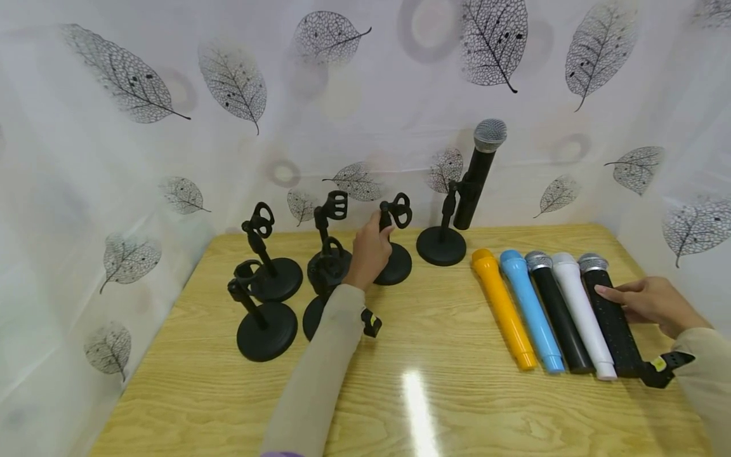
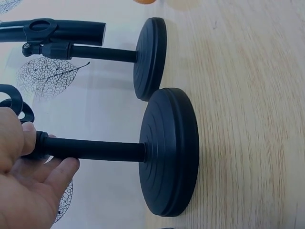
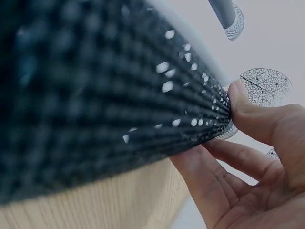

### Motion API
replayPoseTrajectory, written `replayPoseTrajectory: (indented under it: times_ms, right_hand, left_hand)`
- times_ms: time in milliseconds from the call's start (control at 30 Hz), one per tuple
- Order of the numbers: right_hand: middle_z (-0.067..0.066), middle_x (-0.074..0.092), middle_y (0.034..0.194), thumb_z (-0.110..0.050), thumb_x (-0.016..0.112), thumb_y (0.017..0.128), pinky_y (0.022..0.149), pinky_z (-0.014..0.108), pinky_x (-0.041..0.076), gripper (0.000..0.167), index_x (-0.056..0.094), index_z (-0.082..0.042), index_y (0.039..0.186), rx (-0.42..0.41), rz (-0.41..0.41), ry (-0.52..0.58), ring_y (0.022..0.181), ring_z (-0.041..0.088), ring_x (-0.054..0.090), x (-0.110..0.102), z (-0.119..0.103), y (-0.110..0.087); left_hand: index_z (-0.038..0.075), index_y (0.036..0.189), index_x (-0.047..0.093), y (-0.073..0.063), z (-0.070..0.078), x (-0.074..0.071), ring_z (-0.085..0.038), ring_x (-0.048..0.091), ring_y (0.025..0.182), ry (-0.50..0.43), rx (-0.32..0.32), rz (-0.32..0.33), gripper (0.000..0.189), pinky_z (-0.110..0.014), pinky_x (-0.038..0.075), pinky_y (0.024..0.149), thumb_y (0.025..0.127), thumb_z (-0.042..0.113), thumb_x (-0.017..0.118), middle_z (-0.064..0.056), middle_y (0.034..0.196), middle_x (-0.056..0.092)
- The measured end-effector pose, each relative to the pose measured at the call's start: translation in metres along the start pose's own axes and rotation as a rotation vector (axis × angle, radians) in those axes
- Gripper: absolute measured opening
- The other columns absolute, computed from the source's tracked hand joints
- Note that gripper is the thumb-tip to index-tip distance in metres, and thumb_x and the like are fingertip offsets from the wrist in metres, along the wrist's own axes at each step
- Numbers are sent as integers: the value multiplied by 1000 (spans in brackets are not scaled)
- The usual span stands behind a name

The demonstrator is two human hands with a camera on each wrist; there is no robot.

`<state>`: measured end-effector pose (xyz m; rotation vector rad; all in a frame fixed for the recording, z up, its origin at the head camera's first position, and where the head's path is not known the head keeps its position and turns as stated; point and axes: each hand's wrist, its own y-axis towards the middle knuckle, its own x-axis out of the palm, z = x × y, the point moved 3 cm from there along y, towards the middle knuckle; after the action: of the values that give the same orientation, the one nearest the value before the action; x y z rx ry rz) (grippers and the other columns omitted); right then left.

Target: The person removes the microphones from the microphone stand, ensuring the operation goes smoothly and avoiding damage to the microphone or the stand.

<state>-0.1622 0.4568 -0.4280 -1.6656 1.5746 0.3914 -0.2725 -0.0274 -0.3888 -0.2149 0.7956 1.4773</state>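
My left hand (image 1: 370, 254) grips the upper stem of a black desktop microphone stand (image 1: 395, 265). In the left wrist view, its thumb and fingers wrap the stem (image 2: 97, 149) just below the clip, and the round base stands on the table. At the right, my right hand (image 1: 657, 306) pinches a black textured microphone (image 1: 612, 317) with a silver mesh head. The right wrist view has this microphone's studded body (image 3: 143, 95) close up, thumb on one side and fingers on the other. Beside it lie a white microphone (image 1: 584, 317), a black one (image 1: 559, 311), a blue one (image 1: 532, 311) and an orange one (image 1: 504, 311).
Another stand (image 1: 441, 246) at the back holds a black microphone (image 1: 478, 171) tilted in its clip. Several empty stands, including one at the front left (image 1: 267, 333), cluster left of my left arm. A leaf-patterned white sheet (image 1: 377, 95) hangs behind the wooden table (image 1: 445, 330).
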Motion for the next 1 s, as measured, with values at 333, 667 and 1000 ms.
replayPoseTrajectory:
  times_ms: [333, 667, 1000]
  right_hand:
    - [58, 23, 136, -52, 50, 104, 81, 50, 59, 93, 26, 32, 137, 37, -36, -45, 109, 60, 58, -2, 3, 2]
    - [56, 26, 136, -51, 49, 104, 80, 48, 60, 93, 25, 33, 137, 45, -44, -36, 104, 55, 62, -2, -4, -1]
    - [52, 43, 129, -51, 51, 103, 73, 44, 61, 94, 27, 34, 136, 20, 17, -16, 92, 42, 70, -10, -3, -6]
  left_hand:
    - [-1, 137, 52, -1, 2, 1, -33, 65, 112, -39, -3, 6, 33, -46, 54, 92, 106, 12, 53, -20, 124, 65]
    - [5, 154, 37, -18, 4, 0, -32, 56, 128, -91, -85, 43, 54, -47, 49, 103, 105, 17, 57, -17, 146, 51]
    - [4, 152, 37, -54, 2, 1, -32, 56, 125, -35, -128, 15, 55, -55, 44, 106, 104, 20, 59, -18, 143, 50]
